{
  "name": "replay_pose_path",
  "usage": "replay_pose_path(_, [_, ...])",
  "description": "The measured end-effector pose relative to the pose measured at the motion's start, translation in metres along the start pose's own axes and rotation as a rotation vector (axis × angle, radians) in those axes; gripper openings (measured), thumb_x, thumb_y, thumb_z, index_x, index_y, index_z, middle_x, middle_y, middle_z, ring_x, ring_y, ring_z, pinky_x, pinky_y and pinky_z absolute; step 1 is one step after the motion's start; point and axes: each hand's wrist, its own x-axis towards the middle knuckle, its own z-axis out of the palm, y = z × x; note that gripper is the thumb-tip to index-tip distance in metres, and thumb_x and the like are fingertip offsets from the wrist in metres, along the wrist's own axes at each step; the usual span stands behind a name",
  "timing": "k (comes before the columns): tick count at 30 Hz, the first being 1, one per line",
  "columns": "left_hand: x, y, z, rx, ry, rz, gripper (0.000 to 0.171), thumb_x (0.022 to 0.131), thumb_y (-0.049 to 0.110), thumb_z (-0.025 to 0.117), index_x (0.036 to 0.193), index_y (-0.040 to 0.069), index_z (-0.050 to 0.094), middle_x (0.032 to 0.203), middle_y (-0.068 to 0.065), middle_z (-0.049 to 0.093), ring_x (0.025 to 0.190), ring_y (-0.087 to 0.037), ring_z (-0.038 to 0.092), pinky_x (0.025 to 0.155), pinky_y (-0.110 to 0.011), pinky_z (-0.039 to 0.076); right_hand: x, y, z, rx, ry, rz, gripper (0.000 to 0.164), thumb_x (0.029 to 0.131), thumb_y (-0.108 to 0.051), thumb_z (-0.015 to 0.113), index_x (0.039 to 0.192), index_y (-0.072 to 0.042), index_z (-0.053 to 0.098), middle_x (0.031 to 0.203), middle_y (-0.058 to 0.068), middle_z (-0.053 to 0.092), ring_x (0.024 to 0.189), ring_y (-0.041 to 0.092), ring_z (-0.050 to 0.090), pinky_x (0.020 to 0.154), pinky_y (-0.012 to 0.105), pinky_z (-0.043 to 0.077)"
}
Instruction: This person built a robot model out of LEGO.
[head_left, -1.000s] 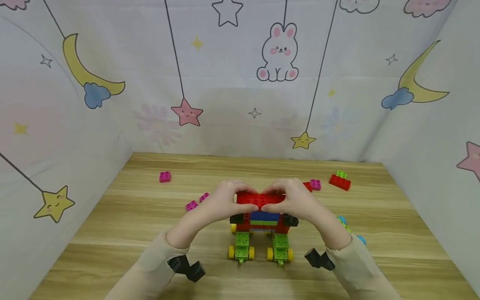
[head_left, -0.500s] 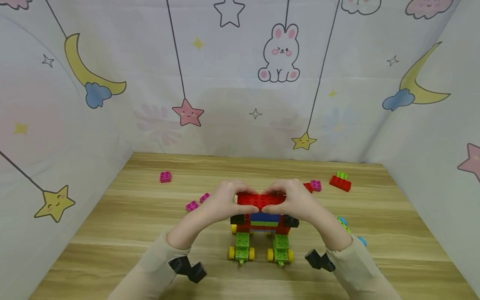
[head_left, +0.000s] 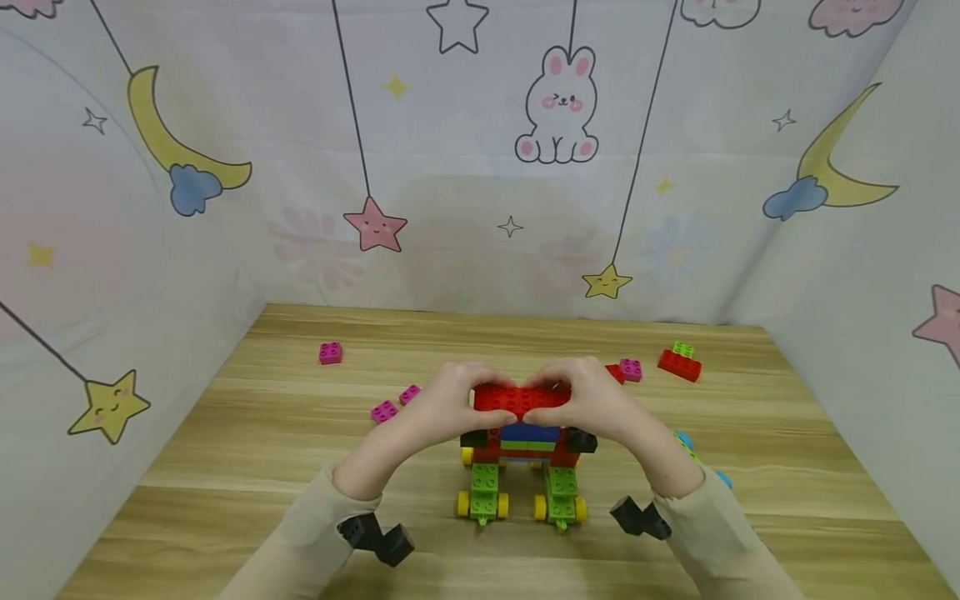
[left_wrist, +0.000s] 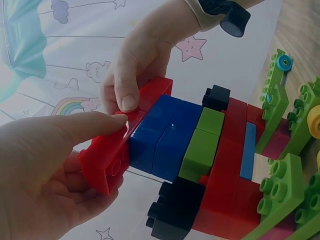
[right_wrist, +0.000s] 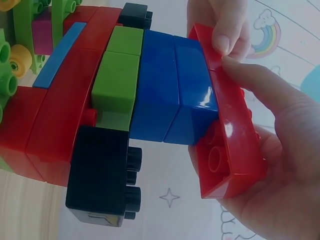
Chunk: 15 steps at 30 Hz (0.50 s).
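My left hand [head_left: 450, 400] and right hand [head_left: 592, 398] meet at the top of a toy-brick build, each gripping one end of the red studded bricks [head_left: 497, 397]. Thumbs lie along the near side, fingers behind. The red row overhangs the blue bricks [left_wrist: 162, 135] under it on both sides. Below these come lime-green bricks [right_wrist: 117, 77] and wider red bricks [left_wrist: 227, 185]. A black brick [right_wrist: 97, 175] juts out at either side, studs toward the red row. The build stands on green wheeled bases [head_left: 484, 487] with yellow wheels [head_left: 581, 509].
Loose magenta bricks [head_left: 384, 411] lie to the left, another magenta brick [head_left: 330, 353] farther back. At the back right are a magenta brick [head_left: 631, 369] and a red brick [head_left: 680, 365] beside a green one. A blue-wheeled piece [head_left: 723, 479] is partly hidden by my right arm. Printed cloth walls enclose the wooden table [head_left: 300, 492].
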Motion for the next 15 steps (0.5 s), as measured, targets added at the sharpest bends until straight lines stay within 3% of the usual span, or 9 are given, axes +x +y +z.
replay_pose_path(8, [-0.0028,-0.0054,0.0038,0.04,0.054,0.072,0.035,0.088,0.026,0.074,0.116,0.005,0.069,0.11,-0.009,0.07,0.095,-0.02,0.065,0.075,-0.019,0.053,-0.0013,-0.0034,-0.001,-0.05,0.006,-0.034,0.032,0.083,-0.025,0.078,0.109,-0.007,0.072,0.102,0.004,0.073,0.087,0.015,0.065,0.072,0.025,0.055])
replay_pose_path(15, [-0.0025,-0.0057,0.0054,0.015,0.086,0.112,0.041,0.086,0.023,0.076,0.121,0.005,0.066,0.116,-0.008,0.07,0.097,-0.018,0.064,0.084,-0.027,0.054,-0.008,0.0007,-0.0047,-0.07,0.109,-0.087,0.038,0.083,-0.024,0.079,0.115,-0.004,0.07,0.109,0.008,0.072,0.097,0.023,0.066,0.086,0.041,0.057])
